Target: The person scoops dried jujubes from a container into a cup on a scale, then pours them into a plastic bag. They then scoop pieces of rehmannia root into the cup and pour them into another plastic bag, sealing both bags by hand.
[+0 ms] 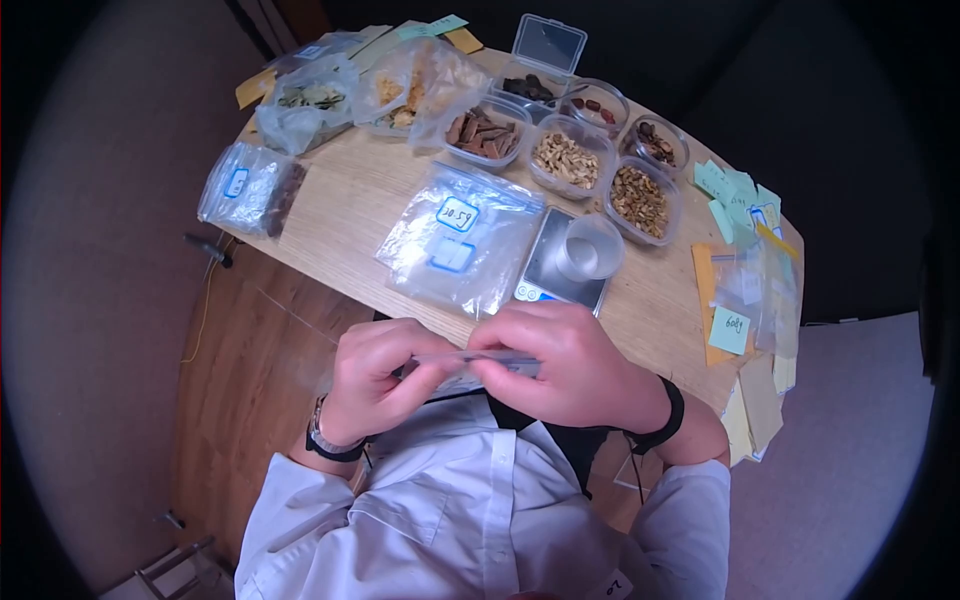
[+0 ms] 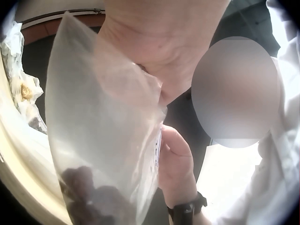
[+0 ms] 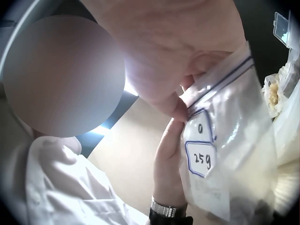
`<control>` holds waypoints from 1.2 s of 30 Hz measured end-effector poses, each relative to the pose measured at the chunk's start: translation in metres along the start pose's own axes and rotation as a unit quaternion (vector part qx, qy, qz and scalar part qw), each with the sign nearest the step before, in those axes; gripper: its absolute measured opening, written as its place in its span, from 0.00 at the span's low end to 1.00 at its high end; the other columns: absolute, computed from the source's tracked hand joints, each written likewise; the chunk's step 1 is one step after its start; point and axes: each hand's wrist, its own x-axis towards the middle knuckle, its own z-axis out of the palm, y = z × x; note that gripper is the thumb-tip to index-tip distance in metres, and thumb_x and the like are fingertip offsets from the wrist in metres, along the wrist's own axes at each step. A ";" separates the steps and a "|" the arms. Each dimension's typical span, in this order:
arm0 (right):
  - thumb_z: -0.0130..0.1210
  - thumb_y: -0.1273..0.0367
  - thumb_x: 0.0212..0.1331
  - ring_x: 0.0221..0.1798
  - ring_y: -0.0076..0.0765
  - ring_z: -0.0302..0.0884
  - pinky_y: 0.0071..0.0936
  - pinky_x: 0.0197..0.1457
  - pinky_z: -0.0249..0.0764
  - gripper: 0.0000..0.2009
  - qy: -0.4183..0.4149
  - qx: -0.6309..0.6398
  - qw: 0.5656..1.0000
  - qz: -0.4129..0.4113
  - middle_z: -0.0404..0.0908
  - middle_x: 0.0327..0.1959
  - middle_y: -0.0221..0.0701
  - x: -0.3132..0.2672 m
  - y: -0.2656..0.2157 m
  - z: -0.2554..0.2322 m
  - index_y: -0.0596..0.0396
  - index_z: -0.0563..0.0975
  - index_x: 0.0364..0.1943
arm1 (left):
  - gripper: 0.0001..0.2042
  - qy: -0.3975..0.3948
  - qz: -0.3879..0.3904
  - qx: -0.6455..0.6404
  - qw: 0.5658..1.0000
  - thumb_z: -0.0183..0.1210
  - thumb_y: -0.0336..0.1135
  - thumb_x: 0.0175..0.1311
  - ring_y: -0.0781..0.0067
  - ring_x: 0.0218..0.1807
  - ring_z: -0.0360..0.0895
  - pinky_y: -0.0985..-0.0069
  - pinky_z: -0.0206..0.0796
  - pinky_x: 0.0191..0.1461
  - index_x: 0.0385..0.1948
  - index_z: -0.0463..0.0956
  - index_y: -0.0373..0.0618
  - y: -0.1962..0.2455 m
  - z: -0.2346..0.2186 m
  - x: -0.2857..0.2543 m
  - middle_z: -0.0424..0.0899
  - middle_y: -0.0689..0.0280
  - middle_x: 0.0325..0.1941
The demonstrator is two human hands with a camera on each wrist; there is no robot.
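Observation:
Both hands meet at the top edge of a clear zip bag (image 3: 234,140), held upright in front of the body. The left hand (image 1: 385,378) and the right hand (image 1: 560,362) pinch that edge between thumbs and fingers, close together. In the right wrist view a label (image 3: 201,159) on the bag reads 25g, below a blue zip line. Dark pieces (image 2: 89,197) lie at the bottom of the bag in the left wrist view. From the head view, the bag is seen nearly edge-on.
On the table (image 1: 340,215) lie a flat labelled bag (image 1: 490,235), a scale (image 1: 545,250) with a round cup (image 1: 592,247), and a filled bag (image 1: 250,190) at left. Several tubs, including one of bark pieces (image 1: 485,135), stand behind; envelopes (image 1: 705,300) and notes (image 1: 730,330) lie right.

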 end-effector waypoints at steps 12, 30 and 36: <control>0.63 0.73 0.62 0.33 0.46 0.84 0.38 0.36 0.78 0.03 -0.032 0.035 0.999 0.027 0.85 0.30 0.37 0.001 0.003 -0.004 0.58 0.84 0.35 | 0.02 0.055 0.016 -0.024 0.998 0.68 0.24 0.63 0.71 0.26 0.85 0.77 0.72 0.31 0.31 0.84 0.38 -0.009 -0.006 -0.002 0.87 0.63 0.26; 0.64 0.73 0.62 0.33 0.46 0.83 0.38 0.35 0.76 0.03 -0.024 0.020 1.000 -0.003 0.83 0.30 0.37 0.001 0.000 -0.004 0.58 0.83 0.36 | 0.02 0.049 0.011 -0.042 0.998 0.68 0.25 0.63 0.69 0.26 0.84 0.75 0.71 0.31 0.32 0.84 0.37 -0.010 0.001 -0.002 0.86 0.62 0.27; 0.65 0.74 0.63 0.31 0.43 0.82 0.36 0.34 0.75 0.03 -0.020 0.013 1.000 -0.017 0.83 0.30 0.35 0.000 0.005 0.001 0.58 0.83 0.36 | 0.02 0.022 0.029 -0.034 0.999 0.68 0.25 0.62 0.66 0.26 0.84 0.74 0.71 0.30 0.32 0.84 0.38 -0.007 0.005 -0.001 0.85 0.61 0.26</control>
